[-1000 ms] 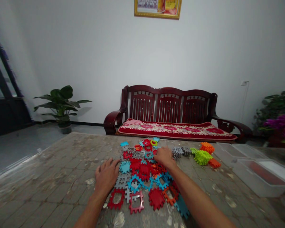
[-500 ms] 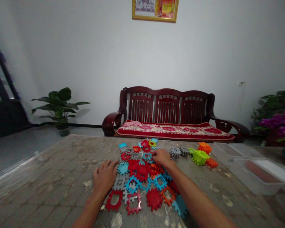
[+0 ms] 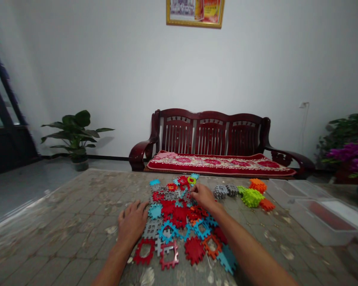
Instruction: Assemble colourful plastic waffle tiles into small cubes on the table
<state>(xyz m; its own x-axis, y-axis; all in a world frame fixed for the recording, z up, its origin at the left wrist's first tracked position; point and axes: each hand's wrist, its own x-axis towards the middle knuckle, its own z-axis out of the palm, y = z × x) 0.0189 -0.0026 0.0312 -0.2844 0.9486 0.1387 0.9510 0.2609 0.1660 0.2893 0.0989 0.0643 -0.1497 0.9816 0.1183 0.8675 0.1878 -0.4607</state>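
Note:
A loose spread of flat interlocking plastic tiles [image 3: 179,222], red, blue, grey and orange, lies on the patterned table [image 3: 62,222] in front of me. My left hand [image 3: 133,222] rests flat on the table at the spread's left edge, fingers apart, touching a grey tile. My right hand [image 3: 202,195] reaches over the spread to its far side, fingers curled down onto blue and red tiles beside a small yellow-green one [image 3: 192,180]. Whether those fingers grip a tile is not visible.
Right of the spread stand stacked grey tiles [image 3: 225,191], a green stack [image 3: 252,196] and orange stacks [image 3: 257,185]. Two clear plastic boxes [image 3: 325,222] sit at the table's right side. A dark wooden bench [image 3: 214,147], a potted plant [image 3: 76,133] and purple flowers [image 3: 350,153] stand beyond.
My right hand has shifted slightly farther and left over the far tiles. My left hand has stayed flat in place. The view has moved a little.

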